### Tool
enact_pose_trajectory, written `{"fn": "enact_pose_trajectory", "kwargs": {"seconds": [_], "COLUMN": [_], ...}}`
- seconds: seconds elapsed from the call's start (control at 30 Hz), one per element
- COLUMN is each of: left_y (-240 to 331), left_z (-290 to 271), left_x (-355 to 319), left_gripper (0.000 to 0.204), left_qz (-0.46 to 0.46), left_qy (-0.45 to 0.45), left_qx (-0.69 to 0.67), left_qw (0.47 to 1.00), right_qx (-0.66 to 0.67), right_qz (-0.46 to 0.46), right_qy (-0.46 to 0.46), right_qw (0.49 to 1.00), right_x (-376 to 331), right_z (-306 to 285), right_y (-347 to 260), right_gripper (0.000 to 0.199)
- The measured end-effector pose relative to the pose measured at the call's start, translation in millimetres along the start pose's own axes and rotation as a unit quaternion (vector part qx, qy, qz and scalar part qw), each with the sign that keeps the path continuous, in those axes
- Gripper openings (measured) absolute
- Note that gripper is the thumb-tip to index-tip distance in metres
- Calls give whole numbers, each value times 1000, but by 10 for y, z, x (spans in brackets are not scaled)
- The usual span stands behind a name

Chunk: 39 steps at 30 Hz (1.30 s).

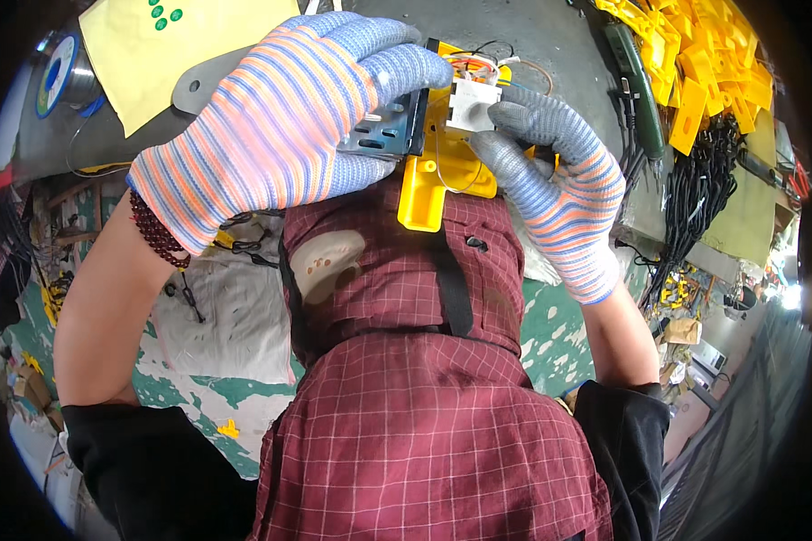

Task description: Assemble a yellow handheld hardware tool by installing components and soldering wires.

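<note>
My left hand [280,117], in a striped knit glove with grey-blue fingertips, is wrapped round a dark slotted metal casing [379,133]. A yellow plastic housing [421,197] sits right against that casing, its open trough facing me. Over the housing is a small white block [472,105], with thin red, white and black wires [483,61] at its far side. The thumb and forefinger of my gloved right hand [564,171] close on the block's right edge. A thin pale wire loops down below the block. My left fingers hide part of the casing.
Yellow plastic parts [695,63] are heaped at the far right, above a bundle of black cables [699,180]. A long dark green tool [636,90] lies beside them. At the far left are a wire spool [56,77] and a yellow sheet [135,54] with green dots.
</note>
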<state>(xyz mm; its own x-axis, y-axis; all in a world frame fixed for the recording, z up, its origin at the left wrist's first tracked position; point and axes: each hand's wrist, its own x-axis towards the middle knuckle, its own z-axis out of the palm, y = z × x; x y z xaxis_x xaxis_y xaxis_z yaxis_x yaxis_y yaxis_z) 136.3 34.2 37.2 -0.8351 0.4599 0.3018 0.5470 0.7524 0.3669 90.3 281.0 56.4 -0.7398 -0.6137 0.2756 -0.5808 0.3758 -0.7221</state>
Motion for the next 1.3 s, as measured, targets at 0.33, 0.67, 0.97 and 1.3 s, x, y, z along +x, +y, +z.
{"fn": "enact_pose_trajectory", "kwargs": {"seconds": [0.33,0.67,0.97,1.3], "left_y": [-17,-55,0,162], "left_z": [17,24,-7,-22], "left_x": [9,16,-53,45], "left_gripper": [69,68,54,52], "left_qz": [9,3,40,18], "left_qy": [15,10,27,-21], "left_qx": [-20,-21,-31,118], "left_qw": [1000,1000,998,993], "right_qx": [-168,-235,-220,-66], "right_qz": [-142,-111,-54,-37], "right_qy": [40,-38,-124,-75], "right_qw": [975,965,966,994], "right_x": [2,182,239,39], "right_z": [82,-112,-193,-92], "right_y": [3,-199,-274,-19], "right_gripper": [26,27,22,19]}}
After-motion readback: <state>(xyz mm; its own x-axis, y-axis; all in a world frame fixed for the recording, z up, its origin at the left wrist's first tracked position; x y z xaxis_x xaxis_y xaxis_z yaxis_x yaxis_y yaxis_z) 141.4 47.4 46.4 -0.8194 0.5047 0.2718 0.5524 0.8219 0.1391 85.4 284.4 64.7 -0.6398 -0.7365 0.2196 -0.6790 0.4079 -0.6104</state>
